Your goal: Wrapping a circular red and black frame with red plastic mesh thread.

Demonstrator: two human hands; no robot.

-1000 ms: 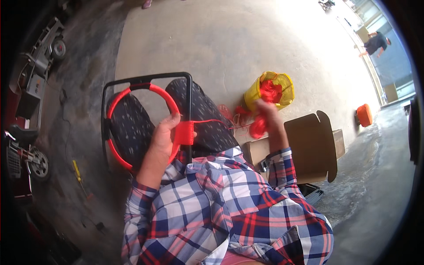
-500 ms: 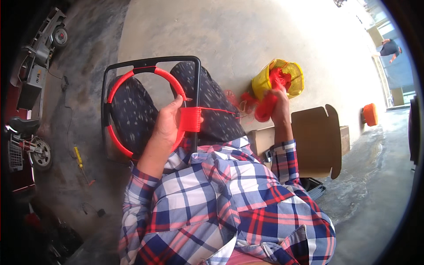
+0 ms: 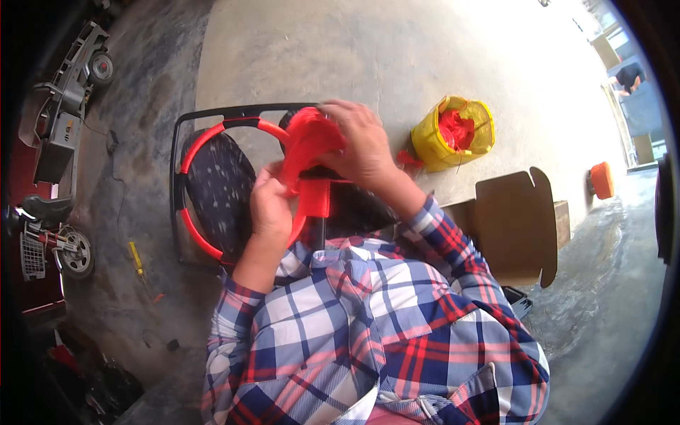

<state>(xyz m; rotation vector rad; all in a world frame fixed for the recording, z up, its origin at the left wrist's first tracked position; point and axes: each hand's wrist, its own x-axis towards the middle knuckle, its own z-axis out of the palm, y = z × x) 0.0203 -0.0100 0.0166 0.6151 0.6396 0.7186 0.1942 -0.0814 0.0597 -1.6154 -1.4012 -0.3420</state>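
Fingers of right hand [image 3: 366, 147] clasp red bundle [image 3: 310, 134], now swung from yellow bucket [image 3: 429, 144] to black frame [image 3: 243, 113]. Left hand [image 3: 272, 211] meets bundle, hold unclear.

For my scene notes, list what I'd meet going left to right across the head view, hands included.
Lower wheel, yellow-handled tool, left hand, red bundle, right hand, yellow bucket, orange object.

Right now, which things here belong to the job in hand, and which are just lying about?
Seemingly in the job:
right hand, holding the red cord bundle
left hand, at the bundle's edge
black frame
red-wrapped ring
yellow container, with red material inside

Seemingly just lying about:
cardboard box
yellow-handled tool
orange object
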